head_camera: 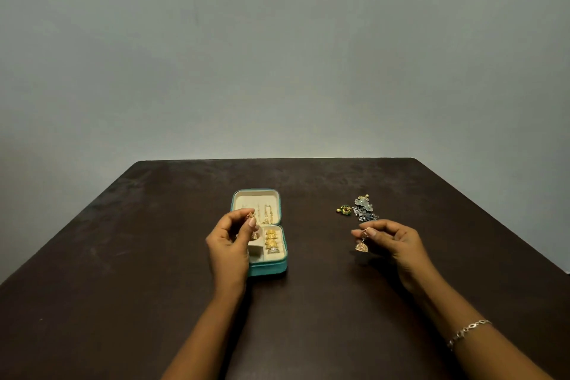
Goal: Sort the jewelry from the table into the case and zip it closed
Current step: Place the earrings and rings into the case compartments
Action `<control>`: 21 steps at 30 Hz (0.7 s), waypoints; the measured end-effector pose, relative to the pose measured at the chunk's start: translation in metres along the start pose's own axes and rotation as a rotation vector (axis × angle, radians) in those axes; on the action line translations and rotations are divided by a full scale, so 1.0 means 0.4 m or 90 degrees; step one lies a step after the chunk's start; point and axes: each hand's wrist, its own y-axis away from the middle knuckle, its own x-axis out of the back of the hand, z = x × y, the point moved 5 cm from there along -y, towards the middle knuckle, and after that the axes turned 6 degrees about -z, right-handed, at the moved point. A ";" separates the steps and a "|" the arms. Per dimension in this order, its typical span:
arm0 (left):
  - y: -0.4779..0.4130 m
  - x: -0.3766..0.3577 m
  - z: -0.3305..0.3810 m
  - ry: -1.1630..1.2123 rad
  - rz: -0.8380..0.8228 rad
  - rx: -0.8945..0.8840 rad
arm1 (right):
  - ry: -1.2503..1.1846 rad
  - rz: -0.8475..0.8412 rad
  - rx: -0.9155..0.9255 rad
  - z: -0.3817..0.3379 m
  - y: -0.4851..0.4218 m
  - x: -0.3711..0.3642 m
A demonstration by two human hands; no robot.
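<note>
The open teal fabric zip case (268, 268) lay on the dark brown table (154, 225), its cream-lined lid flat beyond the base. Over the case's near-left compartment hovered the left hand (229, 241), thumb and forefinger pinching a small gold bell-shaped earring (250, 218) by its top. The bell hung free, probably so it could drop straight in. Gold pieces (271, 241) filled the case's right-hand slot.

Well right of the case, the right hand (391, 241) pinched a matching gold bell earring (361, 246) by its stud. It dangled clear of the table, likely waiting its turn. Farther right of the case and beyond that hand, a small green-and-gold earring (344, 209) and a heap of grey-silver jewelry (365, 208) awaited sorting. The zip was undone.
</note>
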 end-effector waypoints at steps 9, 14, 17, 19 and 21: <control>0.012 0.045 -0.032 0.005 0.105 0.006 | 0.047 -0.121 0.054 -0.032 0.012 -0.179; 0.010 0.072 -0.041 0.007 0.154 0.027 | 0.177 -0.217 0.080 -0.029 -0.013 -0.316; 0.010 0.075 -0.050 -0.014 0.160 0.031 | 0.178 -0.225 0.094 -0.021 -0.026 -0.374; 0.009 0.078 -0.056 -0.031 0.160 0.032 | 0.154 -0.219 0.087 -0.015 -0.034 -0.401; 0.007 0.082 -0.062 -0.029 0.166 0.035 | 0.176 -0.218 0.095 -0.013 -0.043 -0.417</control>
